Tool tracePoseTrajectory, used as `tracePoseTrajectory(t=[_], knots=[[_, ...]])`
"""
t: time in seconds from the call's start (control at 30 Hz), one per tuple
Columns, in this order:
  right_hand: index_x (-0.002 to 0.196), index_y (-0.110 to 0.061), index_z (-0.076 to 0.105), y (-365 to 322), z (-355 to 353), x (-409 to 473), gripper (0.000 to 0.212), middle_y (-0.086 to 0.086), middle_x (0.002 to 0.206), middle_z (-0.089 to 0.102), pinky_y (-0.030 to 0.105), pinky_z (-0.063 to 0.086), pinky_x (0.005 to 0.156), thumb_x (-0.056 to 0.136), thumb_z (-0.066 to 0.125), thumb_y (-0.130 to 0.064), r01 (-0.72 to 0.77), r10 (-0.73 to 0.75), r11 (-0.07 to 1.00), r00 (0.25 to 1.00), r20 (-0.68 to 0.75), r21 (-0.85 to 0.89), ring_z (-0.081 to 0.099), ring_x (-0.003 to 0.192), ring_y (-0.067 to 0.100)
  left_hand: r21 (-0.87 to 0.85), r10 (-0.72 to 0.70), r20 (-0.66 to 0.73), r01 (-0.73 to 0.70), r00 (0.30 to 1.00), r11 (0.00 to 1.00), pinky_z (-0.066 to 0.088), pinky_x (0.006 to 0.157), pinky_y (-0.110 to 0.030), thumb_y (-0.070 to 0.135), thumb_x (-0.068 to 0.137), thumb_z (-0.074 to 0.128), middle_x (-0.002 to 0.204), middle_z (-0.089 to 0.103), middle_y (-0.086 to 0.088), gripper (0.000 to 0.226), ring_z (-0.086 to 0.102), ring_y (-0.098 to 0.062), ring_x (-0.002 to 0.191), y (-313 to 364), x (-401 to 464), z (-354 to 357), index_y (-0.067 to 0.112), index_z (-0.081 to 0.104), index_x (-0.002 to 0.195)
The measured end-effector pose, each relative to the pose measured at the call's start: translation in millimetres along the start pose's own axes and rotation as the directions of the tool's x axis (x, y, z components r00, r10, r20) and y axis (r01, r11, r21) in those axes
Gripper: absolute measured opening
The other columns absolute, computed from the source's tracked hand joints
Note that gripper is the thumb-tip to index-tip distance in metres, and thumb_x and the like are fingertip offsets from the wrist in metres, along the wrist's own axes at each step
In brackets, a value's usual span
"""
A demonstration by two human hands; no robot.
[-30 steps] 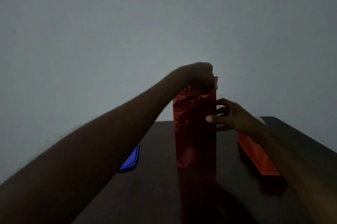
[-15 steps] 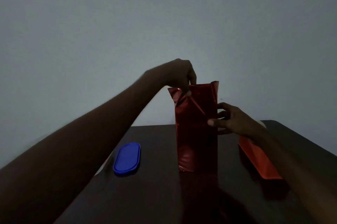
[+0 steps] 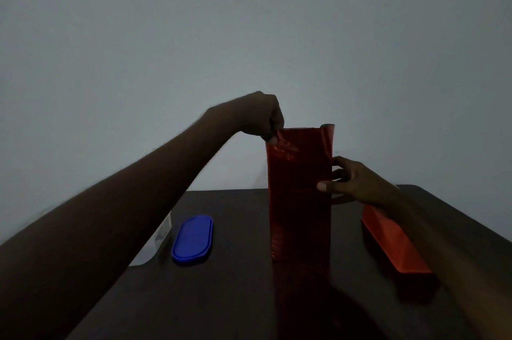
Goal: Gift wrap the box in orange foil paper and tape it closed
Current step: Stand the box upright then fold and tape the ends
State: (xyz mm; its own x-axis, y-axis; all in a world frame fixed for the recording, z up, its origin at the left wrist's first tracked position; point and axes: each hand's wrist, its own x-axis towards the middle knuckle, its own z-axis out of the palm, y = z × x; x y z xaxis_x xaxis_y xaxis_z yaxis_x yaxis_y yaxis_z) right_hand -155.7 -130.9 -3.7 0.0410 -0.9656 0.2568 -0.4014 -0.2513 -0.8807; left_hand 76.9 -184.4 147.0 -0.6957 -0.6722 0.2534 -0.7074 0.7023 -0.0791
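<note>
Your left hand (image 3: 261, 118) has drawn the foil (image 3: 299, 143) corner leftward, pinching it above the box (image 3: 300, 201), which stands upright mid-table (image 3: 235, 298); your right hand (image 3: 349, 180) grips its side.

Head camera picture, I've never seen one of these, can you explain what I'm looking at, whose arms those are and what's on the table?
A person wears the camera on their head, so the two arms are their own. The box, wrapped in orange foil, stands upright on a dark table. The left hand pinches the foil at its top left corner; the right hand grips its right side. A blue lid lies left of it, an orange package lies right.
</note>
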Motion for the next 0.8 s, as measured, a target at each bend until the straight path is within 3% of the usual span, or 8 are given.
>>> tracePoseTrajectory(t=[0.13,0.23,0.37,0.53,0.63,0.73,0.8], knots=[[0.129,-0.020,0.054,-0.3,0.5,1.2,0.058,0.008,0.112,0.069,0.040,0.061,0.079,0.078,0.080,-0.021,0.011,-0.011,1.000,1.000,0.007,-0.012,0.071,0.097,0.019,0.024,0.020,0.118,-0.023,0.993,0.999,0.047,0.076,-0.027,0.040,0.072,0.083,0.079,0.068,0.011,0.034,0.061,-0.008,0.079,6.5,-0.7,6.3,0.022,0.074,0.099],[0.129,-0.021,0.054,-1.2,1.5,1.9,0.058,0.008,0.112,0.069,0.042,0.060,0.081,0.078,0.080,-0.021,0.019,-0.018,1.000,1.000,0.019,-0.021,0.071,0.097,0.019,0.120,-0.017,0.134,0.001,0.991,0.993,0.043,0.082,-0.031,0.044,0.071,0.083,0.086,0.069,0.008,0.045,0.060,-0.012,0.086,10.5,4.7,15.4,0.018,0.072,0.106],[0.130,-0.020,0.053,-0.6,1.0,2.8,0.058,0.009,0.113,0.069,0.043,0.060,0.081,0.078,0.080,-0.020,0.017,-0.017,1.000,1.000,0.017,-0.027,0.071,0.098,0.020,0.201,-0.044,0.071,0.029,0.997,0.979,0.030,0.086,-0.037,0.048,0.073,0.080,0.082,0.061,0.009,0.042,0.050,-0.015,0.091,11.8,8.1,15.7,0.021,0.072,0.105],[0.128,-0.022,0.055,0.0,0.7,3.3,0.056,0.008,0.112,0.070,0.041,0.061,0.080,0.078,0.080,-0.021,0.016,-0.016,1.000,1.000,0.019,-0.015,0.072,0.096,0.018,0.195,-0.060,0.086,0.042,0.994,0.980,0.037,0.081,-0.034,0.043,0.076,0.079,0.083,0.063,0.006,0.042,0.052,-0.015,0.090,12.6,7.5,16.3,0.015,0.071,0.106],[0.130,-0.022,0.053,0.1,1.2,5.2,0.058,0.008,0.114,0.069,0.044,0.060,0.082,0.078,0.080,-0.021,0.015,-0.014,1.000,0.999,0.029,-0.016,0.071,0.099,0.019,0.185,-0.049,0.119,0.027,0.992,0.982,0.044,0.078,-0.033,0.040,0.079,0.077,0.094,0.070,-0.003,0.041,0.056,-0.017,0.086,13.3,7.8,15.4,0.012,0.072,0.108],[0.132,-0.023,0.052,0.1,1.0,6.1,0.060,0.007,0.115,0.069,0.045,0.059,0.084,0.078,0.080,-0.022,0.014,-0.013,1.000,0.999,0.038,-0.023,0.071,0.100,0.020,0.183,-0.042,0.170,0.011,0.984,0.983,0.042,0.072,-0.028,0.037,0.084,0.074,0.080,0.064,-0.002,0.039,0.056,-0.019,0.080,14.7,7.3,12.1,0.006,0.071,0.108],[0.132,-0.022,0.052,0.6,0.5,6.4,0.060,0.007,0.114,0.069,0.043,0.060,0.082,0.079,0.079,-0.021,0.012,-0.012,1.000,0.999,0.041,-0.019,0.071,0.098,0.019,0.172,-0.044,0.194,0.011,0.980,0.985,0.042,0.073,-0.028,0.036,0.084,0.074,0.082,0.064,-0.001,0.037,0.057,-0.017,0.080,15.1,6.4,7.8,0.008,0.072,0.107]])
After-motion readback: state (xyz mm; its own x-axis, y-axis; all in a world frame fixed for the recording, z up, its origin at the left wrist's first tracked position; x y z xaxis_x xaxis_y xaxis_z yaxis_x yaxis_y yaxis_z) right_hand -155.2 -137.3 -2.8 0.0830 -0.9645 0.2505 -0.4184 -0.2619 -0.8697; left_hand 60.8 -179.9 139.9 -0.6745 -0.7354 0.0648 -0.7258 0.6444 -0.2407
